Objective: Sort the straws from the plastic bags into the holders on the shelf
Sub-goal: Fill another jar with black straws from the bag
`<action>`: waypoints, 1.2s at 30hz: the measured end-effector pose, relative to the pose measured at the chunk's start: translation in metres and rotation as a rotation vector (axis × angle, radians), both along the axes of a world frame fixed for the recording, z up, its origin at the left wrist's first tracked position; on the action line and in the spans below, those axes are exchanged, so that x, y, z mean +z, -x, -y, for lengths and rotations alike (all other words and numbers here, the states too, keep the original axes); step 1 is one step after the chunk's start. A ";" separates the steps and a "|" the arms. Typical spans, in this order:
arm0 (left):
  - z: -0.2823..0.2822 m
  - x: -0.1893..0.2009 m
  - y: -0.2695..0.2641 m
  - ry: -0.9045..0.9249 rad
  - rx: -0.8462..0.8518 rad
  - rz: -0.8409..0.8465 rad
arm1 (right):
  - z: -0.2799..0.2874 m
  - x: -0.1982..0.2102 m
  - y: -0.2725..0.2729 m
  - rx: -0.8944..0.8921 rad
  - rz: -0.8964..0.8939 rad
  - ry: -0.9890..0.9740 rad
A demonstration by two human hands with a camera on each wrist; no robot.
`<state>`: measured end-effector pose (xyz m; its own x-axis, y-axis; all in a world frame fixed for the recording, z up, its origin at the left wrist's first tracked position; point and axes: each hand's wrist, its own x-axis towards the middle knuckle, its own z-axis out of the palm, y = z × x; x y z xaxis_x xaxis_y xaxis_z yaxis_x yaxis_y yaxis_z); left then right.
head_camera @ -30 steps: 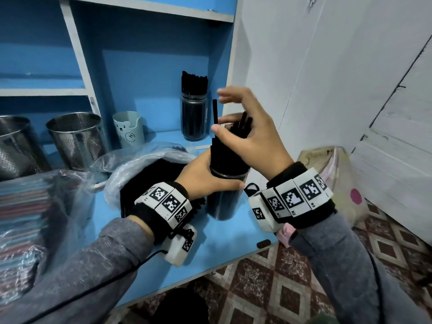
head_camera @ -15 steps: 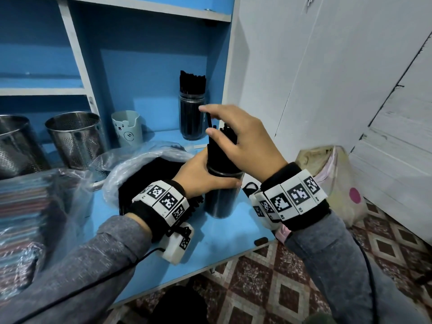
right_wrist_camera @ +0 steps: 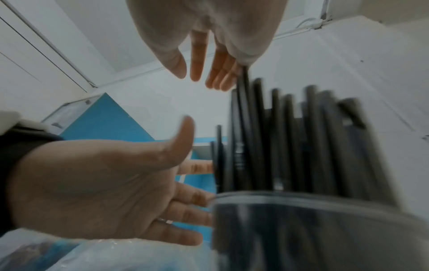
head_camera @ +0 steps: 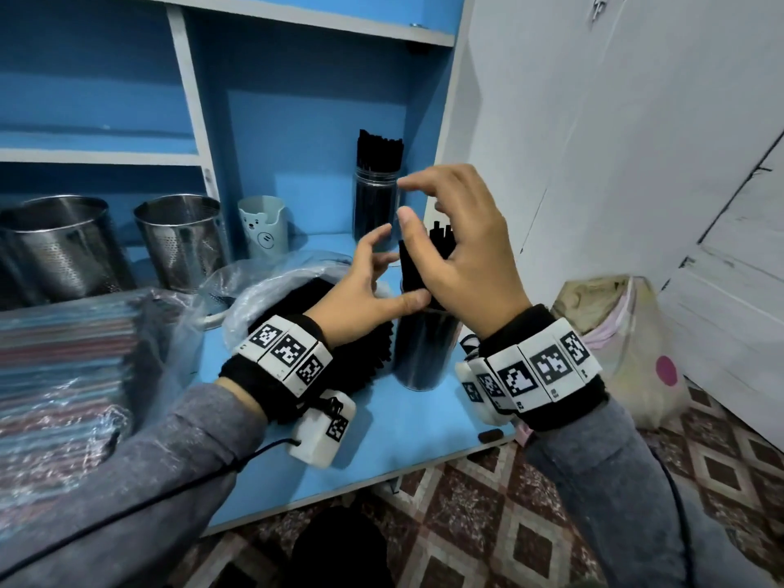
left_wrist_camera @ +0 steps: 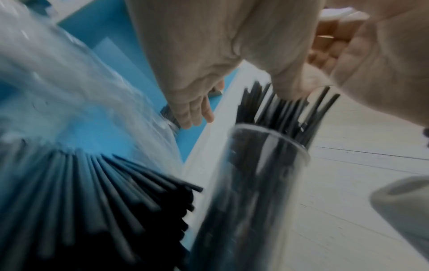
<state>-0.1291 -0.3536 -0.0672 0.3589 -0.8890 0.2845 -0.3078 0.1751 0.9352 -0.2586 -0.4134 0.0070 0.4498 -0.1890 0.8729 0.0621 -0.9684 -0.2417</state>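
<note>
A clear jar [head_camera: 424, 354] packed with black straws [head_camera: 441, 241] stands near the front right of the blue shelf board [head_camera: 407, 426]. My left hand [head_camera: 390, 269] is beside the jar's rim with its fingers spread, the thumb touching the rim. In the right wrist view that left hand [right_wrist_camera: 104, 183] shows an open palm next to the jar [right_wrist_camera: 301, 229]. My right hand [head_camera: 403, 199] hovers over the straw tops with loose fingers and holds nothing; its fingertips [right_wrist_camera: 223, 78] touch one straw's end [right_wrist_camera: 243, 77]. An open plastic bag of black straws [head_camera: 314, 303] lies to the left, behind my left wrist.
A second jar of black straws [head_camera: 375, 197] stands at the back. Two perforated steel holders [head_camera: 182, 244] [head_camera: 63, 248] and a pale bear cup [head_camera: 263, 227] are further left. A bag of coloured straws [head_camera: 63, 362] fills the left. A white wall [head_camera: 594, 163] stands close on the right.
My left hand let go of the jar and rose to its rim with fingers spread. My right hand pushed the straws down, then opened above them.
</note>
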 end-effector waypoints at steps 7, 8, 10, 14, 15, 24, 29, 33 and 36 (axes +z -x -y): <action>-0.047 0.012 -0.063 0.104 0.433 0.218 | -0.040 -0.022 -0.045 0.177 -0.154 -0.064; -0.054 0.009 -0.072 0.063 0.483 0.245 | -0.043 -0.030 -0.055 0.165 -0.303 -0.104; -0.067 0.001 -0.085 -0.069 0.540 0.269 | -0.045 -0.048 -0.071 0.062 -0.638 -0.149; -0.081 -0.017 -0.097 -0.279 0.491 0.188 | -0.048 -0.077 -0.093 -0.175 -1.006 -0.235; -0.085 -0.019 -0.098 -0.287 0.476 0.182 | -0.050 -0.083 -0.097 -0.213 -1.068 -0.233; -0.090 -0.023 -0.094 -0.224 0.538 0.187 | -0.063 -0.104 -0.115 -0.224 -1.219 -0.323; -0.090 -0.024 -0.096 -0.197 0.530 0.138 | -0.063 -0.101 -0.120 -0.198 -1.224 -0.350; -0.090 -0.022 -0.097 -0.193 0.517 0.132 | -0.058 -0.100 -0.121 -0.200 -1.191 -0.379; -0.091 -0.021 -0.095 -0.197 0.521 0.140 | -0.054 -0.099 -0.120 -0.172 -1.128 -0.392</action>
<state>-0.0336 -0.2625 -0.0887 0.7348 -0.6458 0.2074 -0.4298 -0.2067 0.8789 -0.1383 -0.3592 -0.0923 0.8654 -0.4851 -0.1255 -0.4957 -0.7921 -0.3563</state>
